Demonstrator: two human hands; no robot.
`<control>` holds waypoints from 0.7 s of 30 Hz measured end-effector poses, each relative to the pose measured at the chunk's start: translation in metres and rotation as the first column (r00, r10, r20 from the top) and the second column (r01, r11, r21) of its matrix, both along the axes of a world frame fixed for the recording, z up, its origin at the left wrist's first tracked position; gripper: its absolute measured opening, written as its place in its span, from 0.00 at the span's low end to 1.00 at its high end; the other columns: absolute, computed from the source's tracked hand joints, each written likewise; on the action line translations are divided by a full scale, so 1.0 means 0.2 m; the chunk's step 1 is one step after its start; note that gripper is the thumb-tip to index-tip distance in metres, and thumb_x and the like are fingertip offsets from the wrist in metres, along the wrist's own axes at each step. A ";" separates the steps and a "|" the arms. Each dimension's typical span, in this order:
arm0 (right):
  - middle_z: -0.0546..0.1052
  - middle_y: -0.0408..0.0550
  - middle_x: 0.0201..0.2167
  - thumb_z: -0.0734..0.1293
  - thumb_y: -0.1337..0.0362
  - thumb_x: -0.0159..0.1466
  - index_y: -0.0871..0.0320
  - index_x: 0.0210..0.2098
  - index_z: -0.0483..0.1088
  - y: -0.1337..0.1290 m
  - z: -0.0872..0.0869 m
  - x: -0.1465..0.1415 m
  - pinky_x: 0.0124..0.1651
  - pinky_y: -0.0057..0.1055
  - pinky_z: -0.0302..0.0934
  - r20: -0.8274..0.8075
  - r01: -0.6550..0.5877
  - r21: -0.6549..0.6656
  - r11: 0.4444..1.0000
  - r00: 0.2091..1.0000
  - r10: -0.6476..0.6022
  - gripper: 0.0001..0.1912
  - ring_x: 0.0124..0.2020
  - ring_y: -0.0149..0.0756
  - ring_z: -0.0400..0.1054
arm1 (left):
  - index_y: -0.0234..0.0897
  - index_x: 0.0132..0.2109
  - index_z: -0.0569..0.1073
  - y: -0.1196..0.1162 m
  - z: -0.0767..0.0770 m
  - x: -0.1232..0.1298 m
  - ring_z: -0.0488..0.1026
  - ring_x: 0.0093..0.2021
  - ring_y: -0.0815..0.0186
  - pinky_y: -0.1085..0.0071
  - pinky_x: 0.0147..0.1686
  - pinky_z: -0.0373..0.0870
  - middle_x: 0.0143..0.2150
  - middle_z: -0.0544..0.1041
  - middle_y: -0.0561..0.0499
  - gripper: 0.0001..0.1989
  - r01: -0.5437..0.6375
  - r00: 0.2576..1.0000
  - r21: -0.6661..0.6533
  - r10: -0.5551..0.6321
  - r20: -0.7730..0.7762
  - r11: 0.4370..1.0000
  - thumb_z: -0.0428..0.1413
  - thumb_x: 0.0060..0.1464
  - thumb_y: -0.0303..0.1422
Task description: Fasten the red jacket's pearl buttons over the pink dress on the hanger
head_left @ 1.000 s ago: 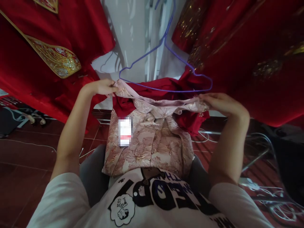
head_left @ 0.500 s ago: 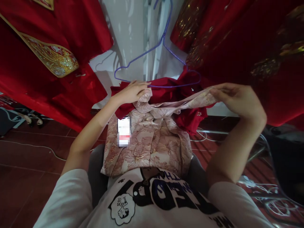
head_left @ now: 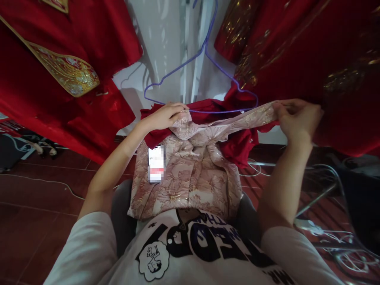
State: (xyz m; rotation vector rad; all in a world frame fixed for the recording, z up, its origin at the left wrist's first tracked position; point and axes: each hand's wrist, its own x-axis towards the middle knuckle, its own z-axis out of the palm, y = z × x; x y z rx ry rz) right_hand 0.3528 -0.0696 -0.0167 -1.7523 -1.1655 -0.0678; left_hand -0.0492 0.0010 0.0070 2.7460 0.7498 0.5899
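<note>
A pink brocade garment point(head_left: 178, 186) with gold-toned leaf patterning lies across my lap. At its upper edge, my left hand point(head_left: 166, 116) is closed on a bunched part of the cloth, beside the lower bar of a purple hanger point(head_left: 216, 112). Out to the right, my right hand point(head_left: 298, 120) pinches the far end of a pink fabric strip point(head_left: 252, 118), stretched slantwise between the two hands. Dark red cloth point(head_left: 237, 152) lies beneath the strip and behind the hanger bar. A lit phone point(head_left: 156, 163) rests on the garment's left side.
Red garments with gold embroidery point(head_left: 71, 73) hang to the left, and more red cloth point(head_left: 297, 51) with sequins hangs to the right. A white wall point(head_left: 157, 39) stands ahead. Cables and a metal frame point(head_left: 320, 194) are at the lower right, above the red tiled floor point(head_left: 35, 221).
My right hand has moved slightly outward and turned, drawing the pink strip straighter and further right. The hanger's right end has shifted slightly right and down. My left hand stays nearly in place.
</note>
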 end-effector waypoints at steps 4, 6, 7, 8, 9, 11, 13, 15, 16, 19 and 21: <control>0.85 0.61 0.37 0.75 0.72 0.61 0.63 0.42 0.84 -0.01 0.01 -0.01 0.47 0.42 0.76 0.005 0.029 -0.034 0.999 1.000 -0.029 0.10 0.39 0.50 0.83 | 0.37 0.57 0.76 -0.01 0.01 0.00 0.72 0.65 0.58 0.56 0.68 0.66 0.64 0.76 0.41 0.16 -0.003 1.000 -0.009 0.003 -0.006 1.000 0.46 0.74 0.35; 0.85 0.59 0.37 0.74 0.73 0.61 0.63 0.41 0.84 0.00 0.01 -0.01 0.46 0.41 0.76 -0.007 0.019 -0.019 1.000 1.000 -0.019 0.09 0.38 0.48 0.83 | 0.37 0.59 0.75 -0.02 0.01 0.00 0.71 0.66 0.58 0.56 0.69 0.65 0.65 0.76 0.41 0.17 -0.012 1.000 -0.015 0.012 -0.008 1.000 0.46 0.74 0.34; 0.85 0.58 0.37 0.74 0.74 0.61 0.62 0.41 0.83 0.00 0.01 -0.01 0.45 0.41 0.76 -0.018 0.005 0.001 1.000 1.000 -0.005 0.09 0.38 0.47 0.83 | 0.37 0.59 0.75 -0.02 0.01 0.00 0.71 0.66 0.58 0.56 0.70 0.64 0.65 0.76 0.42 0.17 -0.014 1.000 -0.018 0.014 -0.009 1.000 0.46 0.74 0.34; 0.86 0.56 0.36 0.73 0.74 0.61 0.62 0.41 0.83 0.01 0.01 -0.02 0.45 0.40 0.77 -0.026 -0.010 0.028 1.000 1.000 0.011 0.09 0.38 0.46 0.83 | 0.37 0.60 0.75 -0.02 0.01 0.00 0.71 0.67 0.58 0.56 0.70 0.64 0.65 0.75 0.42 0.17 -0.015 1.000 -0.022 0.014 -0.010 1.000 0.46 0.74 0.34; 0.86 0.54 0.36 0.73 0.75 0.62 0.62 0.41 0.83 0.01 0.00 -0.03 0.45 0.39 0.77 -0.029 -0.023 0.060 0.998 0.999 0.025 0.09 0.38 0.45 0.83 | 0.37 0.60 0.75 -0.03 0.01 0.00 0.71 0.67 0.58 0.56 0.70 0.64 0.65 0.75 0.42 0.17 -0.012 1.000 -0.029 0.012 -0.009 1.000 0.47 0.74 0.34; 0.86 0.52 0.36 0.71 0.75 0.63 0.61 0.41 0.83 0.03 0.00 -0.05 0.45 0.38 0.76 -0.010 -0.059 0.133 0.989 0.998 0.061 0.09 0.38 0.44 0.83 | 0.38 0.60 0.76 -0.03 0.02 0.00 0.71 0.66 0.58 0.57 0.70 0.64 0.65 0.76 0.42 0.17 0.001 1.000 -0.050 -0.001 -0.005 0.999 0.47 0.73 0.34; 0.86 0.52 0.38 0.71 0.72 0.64 0.60 0.42 0.83 0.04 0.02 -0.09 0.47 0.39 0.75 0.059 -0.105 0.197 0.975 0.994 0.095 0.09 0.40 0.44 0.82 | 0.40 0.59 0.77 -0.04 0.02 0.01 0.71 0.66 0.59 0.59 0.70 0.64 0.65 0.76 0.43 0.17 0.013 1.000 -0.073 -0.014 -0.002 0.997 0.47 0.73 0.35; 0.85 0.51 0.40 0.72 0.69 0.65 0.58 0.43 0.83 0.05 0.06 -0.16 0.52 0.43 0.73 0.143 -0.133 0.231 0.964 0.984 0.102 0.08 0.44 0.46 0.81 | 0.41 0.59 0.77 -0.05 0.03 0.01 0.71 0.67 0.60 0.60 0.70 0.64 0.66 0.76 0.45 0.17 0.013 1.000 -0.093 -0.013 0.001 0.996 0.47 0.74 0.35; 0.85 0.50 0.40 0.72 0.67 0.66 0.56 0.43 0.83 0.06 0.08 -0.20 0.56 0.46 0.71 0.184 -0.143 0.237 0.961 0.978 0.100 0.08 0.47 0.46 0.80 | 0.42 0.59 0.77 -0.05 0.03 0.01 0.71 0.67 0.60 0.60 0.70 0.64 0.66 0.76 0.45 0.17 0.010 1.000 -0.101 -0.010 0.004 0.995 0.47 0.74 0.35; 0.84 0.44 0.40 0.70 0.63 0.69 0.52 0.42 0.80 0.10 0.14 -0.33 0.66 0.54 0.62 0.272 -0.226 0.239 0.944 0.949 0.159 0.06 0.48 0.45 0.78 | 0.42 0.58 0.77 -0.06 0.02 0.01 0.70 0.69 0.60 0.59 0.71 0.63 0.68 0.75 0.46 0.16 0.014 1.000 -0.114 -0.014 0.006 0.993 0.48 0.74 0.34; 0.83 0.43 0.40 0.67 0.63 0.71 0.53 0.41 0.77 0.15 0.16 -0.40 0.69 0.53 0.57 0.265 -0.284 0.258 0.924 0.940 0.215 0.05 0.45 0.41 0.77 | 0.42 0.56 0.78 -0.06 0.01 0.02 0.69 0.69 0.59 0.58 0.71 0.62 0.69 0.73 0.45 0.15 0.021 1.000 -0.114 -0.021 0.000 0.993 0.48 0.73 0.34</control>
